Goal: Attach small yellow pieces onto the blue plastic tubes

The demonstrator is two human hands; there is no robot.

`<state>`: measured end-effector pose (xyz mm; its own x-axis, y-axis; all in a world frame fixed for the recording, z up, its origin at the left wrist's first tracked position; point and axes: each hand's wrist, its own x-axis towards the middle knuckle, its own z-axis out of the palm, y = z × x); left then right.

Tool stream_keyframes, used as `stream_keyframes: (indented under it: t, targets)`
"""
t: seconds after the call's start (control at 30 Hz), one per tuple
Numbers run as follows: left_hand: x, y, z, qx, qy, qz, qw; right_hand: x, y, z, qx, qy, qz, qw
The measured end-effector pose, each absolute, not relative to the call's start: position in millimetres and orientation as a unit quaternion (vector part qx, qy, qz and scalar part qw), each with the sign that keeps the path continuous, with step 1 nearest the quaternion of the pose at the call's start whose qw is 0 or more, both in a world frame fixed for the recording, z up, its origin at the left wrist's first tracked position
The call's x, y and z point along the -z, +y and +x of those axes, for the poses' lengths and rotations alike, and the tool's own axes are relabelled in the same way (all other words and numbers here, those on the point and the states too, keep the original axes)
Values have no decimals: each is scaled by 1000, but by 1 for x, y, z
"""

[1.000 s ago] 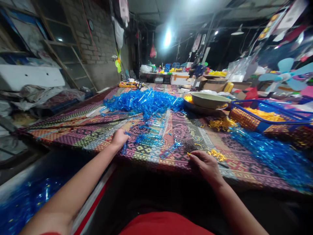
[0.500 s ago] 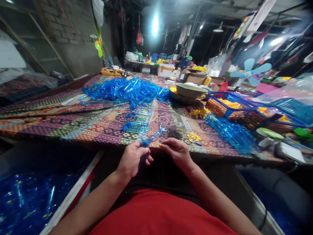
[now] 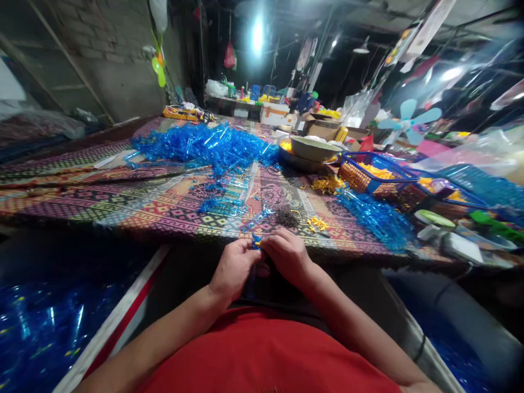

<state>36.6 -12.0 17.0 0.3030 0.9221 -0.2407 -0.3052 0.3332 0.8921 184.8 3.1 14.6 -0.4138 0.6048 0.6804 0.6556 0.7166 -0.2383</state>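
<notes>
Though hanging sheet (image 3: 430,23) illegible, blue pc (image 3: 256,239) in L hand (image 3: 232,268) & R hand (image 3: 289,255) pinch.

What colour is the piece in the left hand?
Blue; the piece shows best in head view.

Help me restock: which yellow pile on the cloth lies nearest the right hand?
The small yellow pile beside the dark pile; the larger yellow pile lies farther from the right hand.
</notes>
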Motion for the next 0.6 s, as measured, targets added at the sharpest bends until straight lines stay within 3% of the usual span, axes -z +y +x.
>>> stream_keyframes:
  t: [0.6]
  targets:
    - [-3, -8, 37, -355, 484, 549, 581, 10, -2, 186, 64, -850, -342, 395]
